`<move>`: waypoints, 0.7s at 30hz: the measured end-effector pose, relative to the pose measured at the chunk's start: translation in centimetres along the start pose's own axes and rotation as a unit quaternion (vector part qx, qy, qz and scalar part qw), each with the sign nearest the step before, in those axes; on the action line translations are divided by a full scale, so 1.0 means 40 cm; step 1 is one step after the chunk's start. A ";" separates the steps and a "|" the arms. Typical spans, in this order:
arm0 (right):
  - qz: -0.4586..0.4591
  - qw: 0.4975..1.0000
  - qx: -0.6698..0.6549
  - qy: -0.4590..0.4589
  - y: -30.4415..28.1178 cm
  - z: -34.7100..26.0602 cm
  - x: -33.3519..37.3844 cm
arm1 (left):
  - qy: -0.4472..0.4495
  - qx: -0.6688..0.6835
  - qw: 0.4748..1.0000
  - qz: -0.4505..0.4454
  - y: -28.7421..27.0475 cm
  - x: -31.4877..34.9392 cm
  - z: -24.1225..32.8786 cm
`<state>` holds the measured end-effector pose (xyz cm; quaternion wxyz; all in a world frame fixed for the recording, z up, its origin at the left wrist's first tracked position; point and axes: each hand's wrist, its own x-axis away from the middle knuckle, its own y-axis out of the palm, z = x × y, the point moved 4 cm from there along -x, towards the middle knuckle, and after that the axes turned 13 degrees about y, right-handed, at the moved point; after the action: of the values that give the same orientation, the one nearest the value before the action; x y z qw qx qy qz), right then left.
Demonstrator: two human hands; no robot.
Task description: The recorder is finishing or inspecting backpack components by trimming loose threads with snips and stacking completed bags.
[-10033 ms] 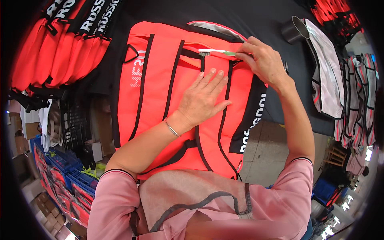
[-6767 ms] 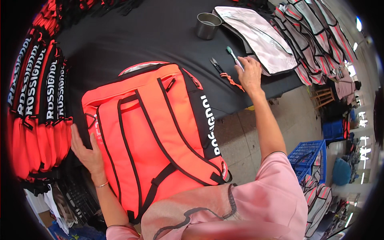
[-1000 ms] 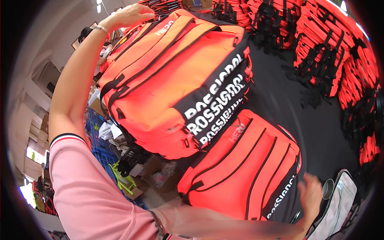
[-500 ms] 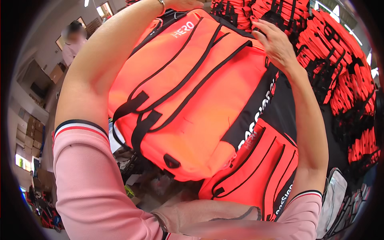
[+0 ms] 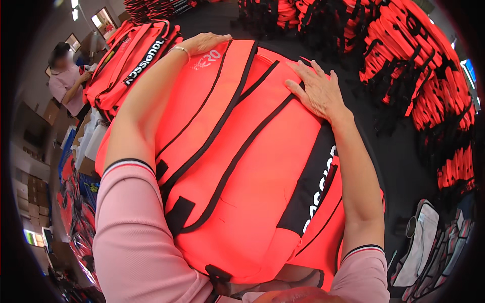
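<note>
A large bright orange-red backpack [image 5: 247, 202] with black-edged shoulder straps and a black side panel lies in front of me, straps up, its near end against my body. My left hand [image 5: 204, 43] rests with fingers stretched out along its far left edge. On its far right corner my right hand [image 5: 319, 93] lies palm down, fingers spread and thumb apart. Neither hand is closed round anything. A second backpack [image 5: 323, 237] of the same colours shows partly from under the right side of the first; the rest of it is hidden.
Tall stacks of orange-red and black pieces [image 5: 399, 55] line the far and right side of the dark table [image 5: 389, 166]. More backpacks [image 5: 131, 65] are piled at left, near a co-worker [image 5: 68, 81]. Grey pieces [image 5: 419, 242] lie at right.
The backpack has come nearer to me and lies lower, its near end now against my body. Both hands have moved with it, and the view has shifted, showing more of the table.
</note>
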<state>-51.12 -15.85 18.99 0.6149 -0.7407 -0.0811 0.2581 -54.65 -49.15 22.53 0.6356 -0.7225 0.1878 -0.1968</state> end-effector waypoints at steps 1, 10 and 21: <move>-0.001 1.000 -0.004 0.000 0.020 -0.008 0.014 | -0.009 0.054 0.998 0.044 0.036 0.012 -0.006; 0.042 0.999 0.030 -0.002 0.066 -0.026 0.037 | -0.067 0.246 0.914 0.315 0.128 0.047 -0.011; 0.001 1.000 -0.004 -0.022 -0.012 -0.007 0.020 | -0.079 0.012 0.967 0.242 -0.268 0.201 0.141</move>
<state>-50.23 -15.62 19.24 0.6098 -0.7374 -0.0951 0.2745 -44.60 -47.28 32.90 0.6856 -0.6612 0.3040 0.0179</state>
